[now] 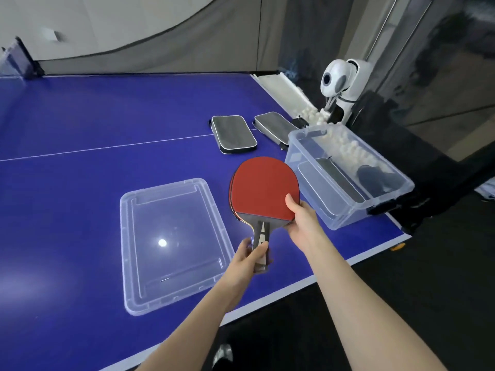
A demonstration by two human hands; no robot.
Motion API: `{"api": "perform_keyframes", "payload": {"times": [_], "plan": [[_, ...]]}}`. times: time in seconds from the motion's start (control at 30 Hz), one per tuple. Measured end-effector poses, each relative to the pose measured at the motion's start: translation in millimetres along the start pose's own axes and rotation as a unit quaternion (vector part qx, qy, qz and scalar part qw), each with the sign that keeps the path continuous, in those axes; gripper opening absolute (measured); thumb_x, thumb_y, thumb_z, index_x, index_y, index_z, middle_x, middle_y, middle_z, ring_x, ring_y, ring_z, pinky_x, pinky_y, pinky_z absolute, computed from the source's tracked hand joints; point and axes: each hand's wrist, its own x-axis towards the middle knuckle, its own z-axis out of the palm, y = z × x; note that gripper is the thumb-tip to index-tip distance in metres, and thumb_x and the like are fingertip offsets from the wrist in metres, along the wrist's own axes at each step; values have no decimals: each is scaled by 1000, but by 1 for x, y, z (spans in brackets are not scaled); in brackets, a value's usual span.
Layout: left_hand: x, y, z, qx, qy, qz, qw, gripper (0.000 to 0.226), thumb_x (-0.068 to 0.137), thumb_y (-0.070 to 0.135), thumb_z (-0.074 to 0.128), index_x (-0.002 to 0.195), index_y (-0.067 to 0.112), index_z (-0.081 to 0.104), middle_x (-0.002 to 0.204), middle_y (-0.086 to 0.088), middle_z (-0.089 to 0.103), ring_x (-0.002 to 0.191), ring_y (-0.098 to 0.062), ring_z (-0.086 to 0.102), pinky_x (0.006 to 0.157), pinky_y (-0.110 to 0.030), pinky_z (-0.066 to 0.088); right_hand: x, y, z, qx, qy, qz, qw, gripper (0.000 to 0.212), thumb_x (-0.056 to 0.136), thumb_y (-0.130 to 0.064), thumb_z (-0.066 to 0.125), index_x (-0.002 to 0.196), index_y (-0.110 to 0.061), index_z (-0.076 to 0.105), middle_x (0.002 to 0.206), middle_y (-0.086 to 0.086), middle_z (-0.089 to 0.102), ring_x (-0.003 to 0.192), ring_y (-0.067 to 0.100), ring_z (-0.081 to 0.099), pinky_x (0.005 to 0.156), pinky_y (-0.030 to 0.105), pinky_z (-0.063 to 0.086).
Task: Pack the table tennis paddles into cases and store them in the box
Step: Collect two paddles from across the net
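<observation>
While both hands grip it, red paddle [263,188] above blue table [80,124]

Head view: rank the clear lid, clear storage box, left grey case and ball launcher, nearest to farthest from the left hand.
From the left hand:
1. Clear lid, flat on the table just to its left.
2. Clear storage box, to the right.
3. Left grey case, beyond the paddle.
4. Ball launcher, off the far right corner.

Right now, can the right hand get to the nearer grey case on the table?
Probably not yet: the right hand is pinching the paddle blade, with the left hand on the handle. Once it lets go, the grey case lies uncovered beyond, with open table between.
</observation>
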Motion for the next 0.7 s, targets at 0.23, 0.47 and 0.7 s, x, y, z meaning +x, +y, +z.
{"api": "perform_keyframes", "payload": {"times": [0.23,0.47,0.7], "plan": [[62,-5,-2,17,23,-66,997,32,93,38,57,114,14,55,91,3,66,79,-6,65,93,-28,44,79,1,0,-24,-5,54,998,33,93,-20,59,121,-4,55,105,11,68,89,23,67,54,28,55],[107,-20,8,-6,95,-106,990,29,93,35,59,115,17,56,95,4,67,85,-8,64,95,-27,41,154,19,-9,-80,-39,137,987,37,92,-21,60,126,-6,51,118,14,63,97,26,65,58,31,57],[145,-38,32,-31,193,-127,972,19,94,34,57,107,21,62,95,9,68,86,1,64,76,-11,45,218,33,-19,-118,-112,209,964,38,91,-19,62,125,-6,51,116,12,65,97,25,66,76,41,57]]}}
